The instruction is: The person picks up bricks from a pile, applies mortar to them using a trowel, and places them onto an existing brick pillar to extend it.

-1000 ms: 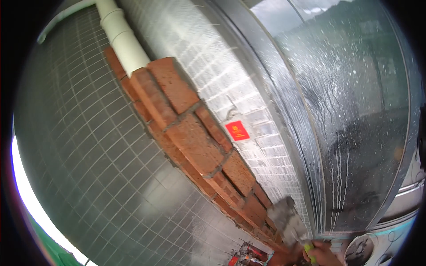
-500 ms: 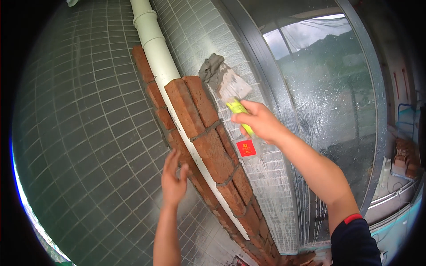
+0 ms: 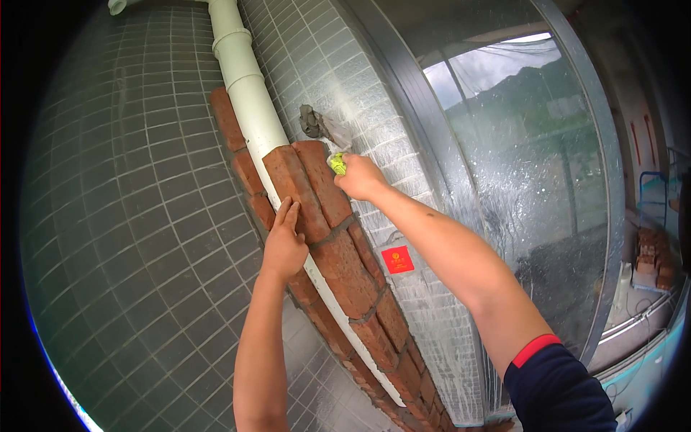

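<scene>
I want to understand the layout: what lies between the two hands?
Bricks lie between the left hand and the right hand, as the head view shows.

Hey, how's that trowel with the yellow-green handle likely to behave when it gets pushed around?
The trowel would probably feel front-heavy, since the grey mortar sits lumped at the end away from the handle. That lump looks soft and uneven, so it might sag or slide off if tipped sharply.
</scene>
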A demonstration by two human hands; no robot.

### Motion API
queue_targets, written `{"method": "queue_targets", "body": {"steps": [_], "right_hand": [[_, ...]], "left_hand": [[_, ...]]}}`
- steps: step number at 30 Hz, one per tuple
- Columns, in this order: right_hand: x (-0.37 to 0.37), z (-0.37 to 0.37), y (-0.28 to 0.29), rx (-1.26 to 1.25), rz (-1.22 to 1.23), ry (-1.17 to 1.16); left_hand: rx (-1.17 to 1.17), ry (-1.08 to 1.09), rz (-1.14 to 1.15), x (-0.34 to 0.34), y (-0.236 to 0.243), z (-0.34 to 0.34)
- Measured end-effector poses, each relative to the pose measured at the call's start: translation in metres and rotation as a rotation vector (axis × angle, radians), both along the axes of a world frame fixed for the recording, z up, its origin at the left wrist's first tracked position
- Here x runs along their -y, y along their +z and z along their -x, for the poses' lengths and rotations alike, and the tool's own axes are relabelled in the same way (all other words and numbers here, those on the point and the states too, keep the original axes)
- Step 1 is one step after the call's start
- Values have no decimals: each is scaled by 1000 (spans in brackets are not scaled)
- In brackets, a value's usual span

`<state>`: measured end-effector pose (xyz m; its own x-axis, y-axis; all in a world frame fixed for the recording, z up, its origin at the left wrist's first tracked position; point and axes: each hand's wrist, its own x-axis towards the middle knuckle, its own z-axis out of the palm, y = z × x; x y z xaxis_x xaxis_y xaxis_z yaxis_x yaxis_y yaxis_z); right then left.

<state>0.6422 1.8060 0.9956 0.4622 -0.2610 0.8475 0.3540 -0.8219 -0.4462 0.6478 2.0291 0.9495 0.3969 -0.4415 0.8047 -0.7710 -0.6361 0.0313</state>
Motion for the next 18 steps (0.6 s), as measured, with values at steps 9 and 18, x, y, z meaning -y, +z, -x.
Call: {"method": "queue_targets", "body": {"steps": [9, 18], "right_hand": [[3, -13, -40, 89, 208, -137], [28, 34, -67, 57, 399, -290]], "left_hand": [[59, -45, 5, 1, -1, -5], [46, -55, -9, -4, 4, -7]]}}
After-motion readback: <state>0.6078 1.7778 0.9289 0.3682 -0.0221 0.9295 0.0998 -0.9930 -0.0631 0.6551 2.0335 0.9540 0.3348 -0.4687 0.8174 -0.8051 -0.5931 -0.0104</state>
